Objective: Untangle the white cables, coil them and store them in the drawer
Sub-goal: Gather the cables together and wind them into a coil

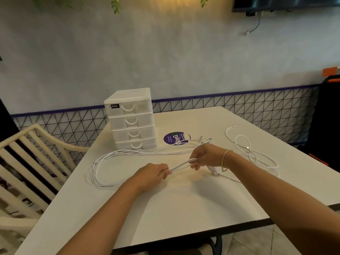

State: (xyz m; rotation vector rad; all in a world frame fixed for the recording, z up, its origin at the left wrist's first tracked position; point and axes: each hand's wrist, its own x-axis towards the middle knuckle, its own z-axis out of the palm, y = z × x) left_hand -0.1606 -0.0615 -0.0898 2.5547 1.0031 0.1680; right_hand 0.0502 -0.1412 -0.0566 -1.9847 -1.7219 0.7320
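Note:
A folded bundle of white cable (pixel 181 165) runs between my two hands just above the white table (pixel 184 203). My left hand (pixel 153 174) pinches its near end and my right hand (pixel 206 157) grips its far end. Long loops of the same white cables (pixel 103 162) trail to the left across the table and back toward the plugs (pixel 207 141). Another white cable (pixel 246 146) lies loosely looped on the right of the table. The white drawer unit (pixel 131 119) with four shut drawers stands at the table's back left.
A round purple sticker (pixel 173 138) lies on the table beside the drawer unit. A cream slatted chair (pixel 29 162) stands to the left of the table. A wall with black wire mesh runs behind, and a dark object with orange trim (pixel 327 115) stands at right.

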